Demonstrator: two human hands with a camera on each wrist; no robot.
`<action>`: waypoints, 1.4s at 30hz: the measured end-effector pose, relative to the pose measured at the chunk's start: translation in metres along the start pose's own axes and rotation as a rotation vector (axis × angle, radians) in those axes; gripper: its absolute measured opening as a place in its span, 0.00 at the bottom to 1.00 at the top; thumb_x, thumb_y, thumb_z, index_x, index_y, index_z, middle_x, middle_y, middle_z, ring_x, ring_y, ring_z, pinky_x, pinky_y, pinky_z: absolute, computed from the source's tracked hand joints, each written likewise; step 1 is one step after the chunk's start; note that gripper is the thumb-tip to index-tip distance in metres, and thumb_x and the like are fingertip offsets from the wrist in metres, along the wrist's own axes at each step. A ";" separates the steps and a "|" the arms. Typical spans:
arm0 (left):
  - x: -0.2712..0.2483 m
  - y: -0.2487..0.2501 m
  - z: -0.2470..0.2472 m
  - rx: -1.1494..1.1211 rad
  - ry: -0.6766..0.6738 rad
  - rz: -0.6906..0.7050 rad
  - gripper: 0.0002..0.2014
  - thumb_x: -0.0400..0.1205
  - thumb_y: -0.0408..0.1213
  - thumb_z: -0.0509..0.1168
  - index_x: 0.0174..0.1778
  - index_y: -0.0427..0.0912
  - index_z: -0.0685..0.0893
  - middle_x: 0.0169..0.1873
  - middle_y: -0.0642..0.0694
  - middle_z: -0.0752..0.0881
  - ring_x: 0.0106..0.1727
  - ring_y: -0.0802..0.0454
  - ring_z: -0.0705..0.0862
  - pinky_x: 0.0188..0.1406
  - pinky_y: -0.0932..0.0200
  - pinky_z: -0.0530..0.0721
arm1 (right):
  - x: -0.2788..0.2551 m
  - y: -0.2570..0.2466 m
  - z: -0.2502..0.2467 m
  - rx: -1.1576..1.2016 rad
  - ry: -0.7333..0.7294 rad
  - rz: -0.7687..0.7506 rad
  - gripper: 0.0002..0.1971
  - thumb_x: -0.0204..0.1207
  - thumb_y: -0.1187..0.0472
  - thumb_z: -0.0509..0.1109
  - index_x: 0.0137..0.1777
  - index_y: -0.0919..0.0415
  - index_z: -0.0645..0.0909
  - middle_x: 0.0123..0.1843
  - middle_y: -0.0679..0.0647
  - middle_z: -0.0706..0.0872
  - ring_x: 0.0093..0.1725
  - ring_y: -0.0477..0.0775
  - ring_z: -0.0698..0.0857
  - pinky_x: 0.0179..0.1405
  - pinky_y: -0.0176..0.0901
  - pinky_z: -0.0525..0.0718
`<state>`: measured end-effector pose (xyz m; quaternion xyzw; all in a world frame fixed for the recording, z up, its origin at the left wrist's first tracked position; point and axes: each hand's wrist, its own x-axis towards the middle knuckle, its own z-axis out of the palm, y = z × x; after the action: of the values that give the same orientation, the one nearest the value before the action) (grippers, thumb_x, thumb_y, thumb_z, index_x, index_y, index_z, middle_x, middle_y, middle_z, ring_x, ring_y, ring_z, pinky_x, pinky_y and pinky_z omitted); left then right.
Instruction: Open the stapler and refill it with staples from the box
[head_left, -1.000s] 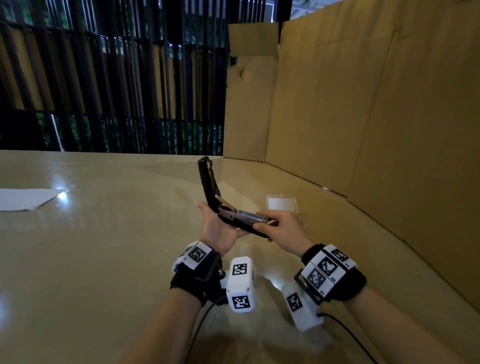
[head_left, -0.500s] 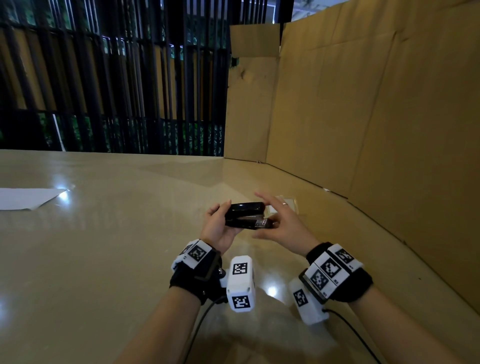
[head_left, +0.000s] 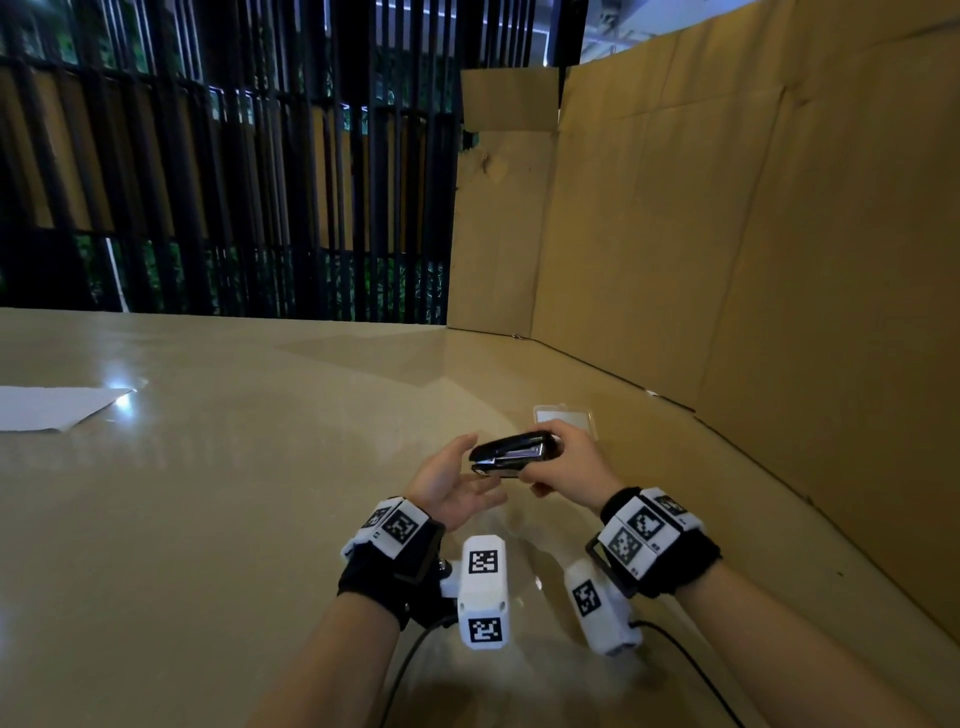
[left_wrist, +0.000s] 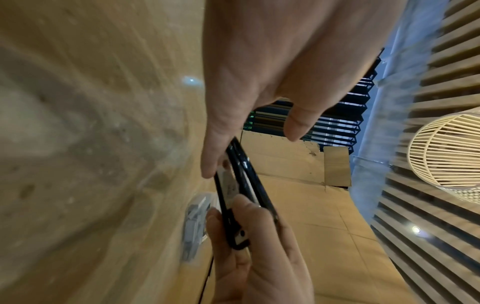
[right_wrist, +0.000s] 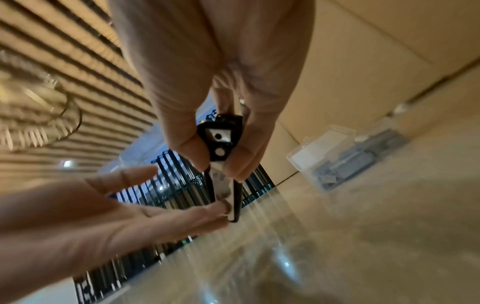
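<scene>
The black stapler (head_left: 511, 453) is closed and held level above the table. My right hand (head_left: 567, 463) grips its back end, thumb and fingers pinching either side, as the right wrist view shows on the stapler (right_wrist: 220, 142). My left hand (head_left: 453, 483) lies palm up under the front end with straight fingers (right_wrist: 207, 211) touching the stapler's tip and the thumb apart. In the left wrist view the stapler (left_wrist: 240, 185) runs between both hands. The clear plastic staple box (head_left: 563, 417) lies on the table just beyond my right hand, with staple strips inside the box (right_wrist: 330, 152).
A tall cardboard wall (head_left: 753, 270) runs along the right side and back right of the tan table (head_left: 234, 467). A white sheet of paper (head_left: 52, 408) lies at the far left. Black vertical bars stand behind the table. Cables trail from the wrist cameras.
One second ago the stapler's top stood open while my left hand held it. It has been closed, my right hand has taken its back end, and my left hand has opened out.
</scene>
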<state>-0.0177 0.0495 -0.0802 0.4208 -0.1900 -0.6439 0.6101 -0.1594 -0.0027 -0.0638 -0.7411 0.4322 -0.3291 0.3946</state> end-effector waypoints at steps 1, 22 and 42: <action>0.000 0.000 0.000 0.013 0.009 -0.001 0.10 0.85 0.40 0.56 0.59 0.41 0.66 0.42 0.37 0.75 0.38 0.45 0.77 0.42 0.47 0.78 | 0.001 0.001 0.001 -0.069 0.016 -0.008 0.27 0.64 0.76 0.74 0.64 0.67 0.75 0.47 0.58 0.83 0.33 0.52 0.83 0.25 0.37 0.85; 0.022 -0.006 -0.003 0.510 0.043 -0.003 0.10 0.84 0.37 0.57 0.53 0.39 0.83 0.51 0.45 0.80 0.52 0.55 0.77 0.53 0.61 0.74 | 0.037 0.001 0.044 -0.765 -0.093 0.161 0.28 0.70 0.72 0.69 0.68 0.65 0.61 0.69 0.70 0.67 0.66 0.72 0.76 0.66 0.58 0.77; 0.038 -0.017 0.016 0.474 -0.003 0.040 0.34 0.86 0.54 0.47 0.78 0.29 0.66 0.75 0.34 0.74 0.76 0.41 0.73 0.74 0.51 0.71 | 0.028 0.007 0.041 -0.644 -0.148 0.142 0.17 0.79 0.62 0.64 0.65 0.69 0.73 0.62 0.66 0.82 0.61 0.63 0.82 0.56 0.47 0.79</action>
<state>-0.0370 0.0123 -0.0963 0.5473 -0.3450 -0.5699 0.5067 -0.1162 -0.0179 -0.0849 -0.8175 0.5349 -0.0927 0.1923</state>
